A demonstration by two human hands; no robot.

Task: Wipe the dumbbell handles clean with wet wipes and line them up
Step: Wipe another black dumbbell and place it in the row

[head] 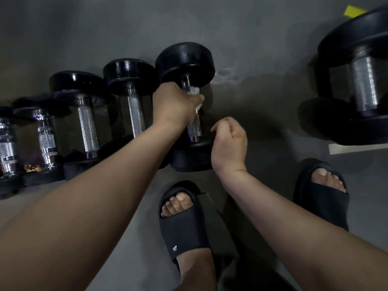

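Left grip (174, 103) clamps the wet wipe (194, 90) round the dumbbell handle (194, 129), right grip (228, 143) curled empty alongside, so a hard scrub could roll it onto the toes (177, 201).

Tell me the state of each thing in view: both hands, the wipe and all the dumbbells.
Left hand: grips the wet wipe round a handle.
Wet wipe: bunched against that handle.
Gripped dumbbell: at the right end of the row.
Right hand: fingers curled, nothing seen in it.
Four other dumbbells: lined up side by side, untouched.
Large dumbbell: apart on the right, untouched.
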